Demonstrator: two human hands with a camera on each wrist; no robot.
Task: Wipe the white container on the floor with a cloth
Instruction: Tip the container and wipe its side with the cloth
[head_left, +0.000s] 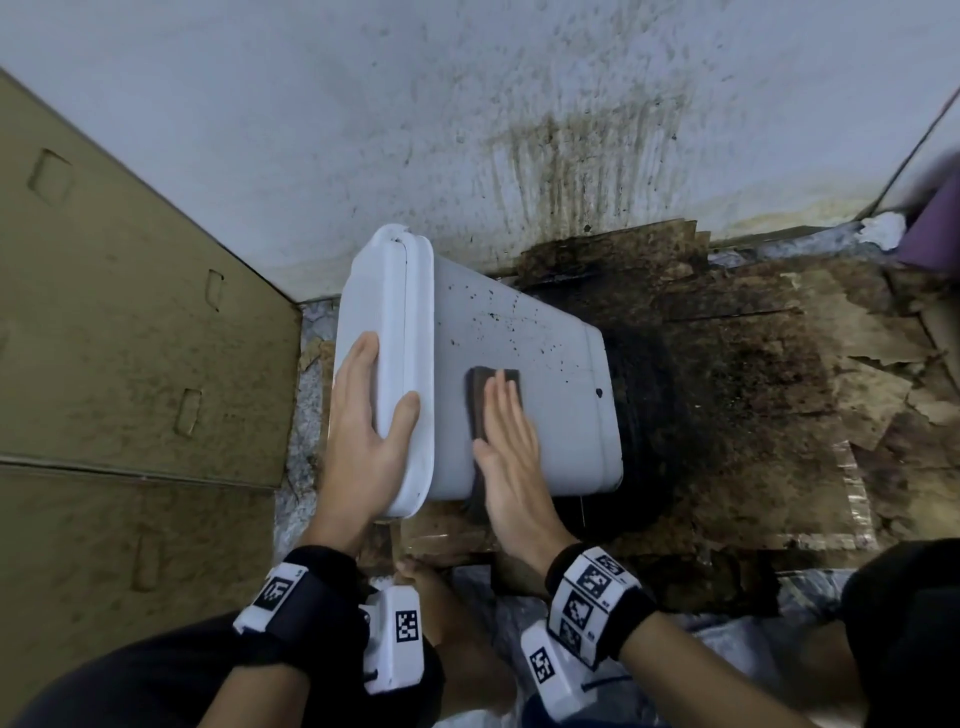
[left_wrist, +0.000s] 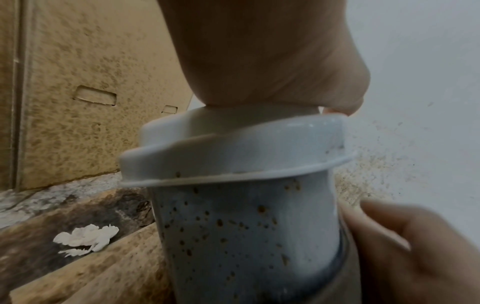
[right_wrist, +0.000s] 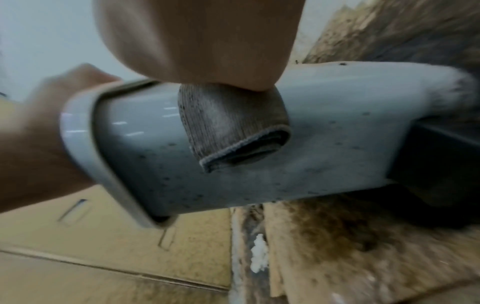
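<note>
The left hand (head_left: 363, 421) grips the lidded end of the tipped white container (head_left: 519, 364); the right hand (head_left: 511, 447), fingers flat, presses a folded cloth (head_left: 480, 400) onto its speckled side.

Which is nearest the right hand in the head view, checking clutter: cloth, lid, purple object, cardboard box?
From the right hand:
1. Cloth, under its fingers.
2. Lid, just left.
3. Cardboard box, far left.
4. Purple object, top right corner.

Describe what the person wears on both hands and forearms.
Both hands are bare: left hand, right hand. Each wrist carries a black wristband with white blocks printed with black-and-white square markers, and a white camera unit bearing another marker. Dark sleeves cover the forearms.
</note>
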